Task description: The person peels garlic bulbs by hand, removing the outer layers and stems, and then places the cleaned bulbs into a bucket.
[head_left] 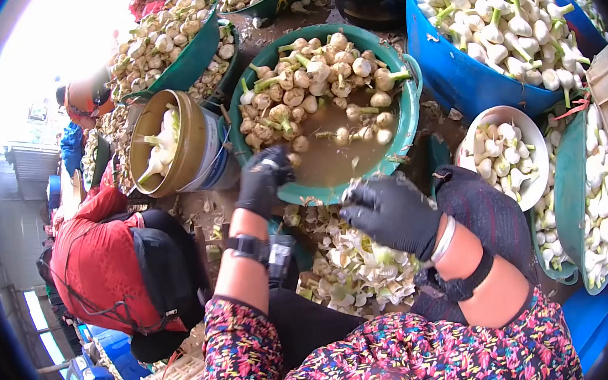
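My left hand, in a black glove, reaches over the near left rim of a green tub. Its fingers are smeared by motion, close beside a garlic bulb. My right hand, also in a black glove, is curled at the tub's near rim, with pale bits about its fingertips; what it grips is hidden. Brownish water fills the tub's near part. Soiled garlic bulbs with short green stems are heaped toward its far side. Between my arms, garlic peelings cover the ground.
A tilted gold bucket with cleaned garlic stands left of the tub. On the right are a white bucket and a big blue tub of white garlic. A person in red bends at the left. More heaped tubs stand behind.
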Available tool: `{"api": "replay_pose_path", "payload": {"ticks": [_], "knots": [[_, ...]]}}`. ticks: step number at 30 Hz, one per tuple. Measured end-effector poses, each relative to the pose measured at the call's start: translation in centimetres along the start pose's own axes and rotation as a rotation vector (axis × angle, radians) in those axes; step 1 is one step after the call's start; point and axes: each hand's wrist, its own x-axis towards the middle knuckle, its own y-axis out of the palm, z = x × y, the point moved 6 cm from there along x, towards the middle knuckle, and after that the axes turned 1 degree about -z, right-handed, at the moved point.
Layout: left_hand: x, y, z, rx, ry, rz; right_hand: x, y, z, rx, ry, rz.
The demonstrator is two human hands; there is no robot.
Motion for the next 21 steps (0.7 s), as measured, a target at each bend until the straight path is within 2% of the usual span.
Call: {"api": "replay_pose_path", "payload": {"ticks": [1, 2, 3, 5, 7, 8, 9, 10, 11, 12, 13, 15, 16, 17, 19, 20, 21], "knots": [[3.7, -1.0, 5.0, -0.083, -0.016, 0.138, -0.1, 0.1, 0.2, -0.011, -0.036, 0.013], [7.1, -2.5, 9.6, -0.021, 0.067, 0.166, -0.4, 0.0, 0.8, -0.082, -0.023, 0.059], [7.2, -1.6, 11.0, -0.035, -0.214, 0.090, -0.6, -0.1, 1.0, -0.204, -0.111, 0.047], [8.1, -1.5, 8.9, 0.342, -0.127, -0.205, -0.4, -0.3, 0.3, -0.181, -0.044, 0.094], [15.0, -5.5, 10.7, 0.362, 0.169, -0.160, -0.1, -1.7, 0.8, -0.046, -0.061, -0.029], [18.0, -7.5, 10.8, 0.403, 0.315, -0.170, 0.3, -1.9, 0.8, -0.056, 0.023, 0.055], [24.4, -12.3, 13.7, 0.846, 0.570, -0.139, 0.7, -1.8, 1.0, -0.057, 0.024, 0.060], [21.0, -8.9, 9.0, 0.841, 0.568, -0.140, 0.9, -1.8, 1.3, -0.040, -0.011, 0.023], [18.4, -6.0, 5.9, 0.282, 0.110, -0.413, 1.1, -1.7, 1.5, -0.027, -0.048, -0.015], [17.8, -5.2, 4.8, 0.401, 0.101, -0.461, 1.1, -1.5, 1.3, -0.023, -0.113, -0.059], [18.7, -5.5, 5.0, 0.392, 0.103, -0.457, 1.1, -1.5, 0.8, -0.033, -0.113, -0.060], [23.4, -9.1, 8.9, 0.474, 0.002, -0.321, 1.3, -1.3, 0.3, -0.029, -0.044, -0.018], [27.1, -12.3, 12.0, 0.313, 0.090, -0.294, 1.3, -1.3, 0.2, -0.031, -0.041, -0.020], [25.4, -11.4, 11.3, 0.315, 0.086, -0.290, 1.3, -1.4, 0.0, -0.055, -0.033, -0.019], [17.1, -5.8, 5.7, 0.245, 0.094, -0.191, 1.5, -1.6, 0.0, -0.098, -0.018, -0.022], [13.0, -2.2, 2.9, 0.070, 0.048, -0.035, 1.6, -1.9, 0.5, -0.121, 0.006, 0.005], [10.4, -0.6, 1.5, 0.071, 0.046, -0.028, 1.8, -2.0, 0.2, 0.037, 0.050, -0.054]]}}
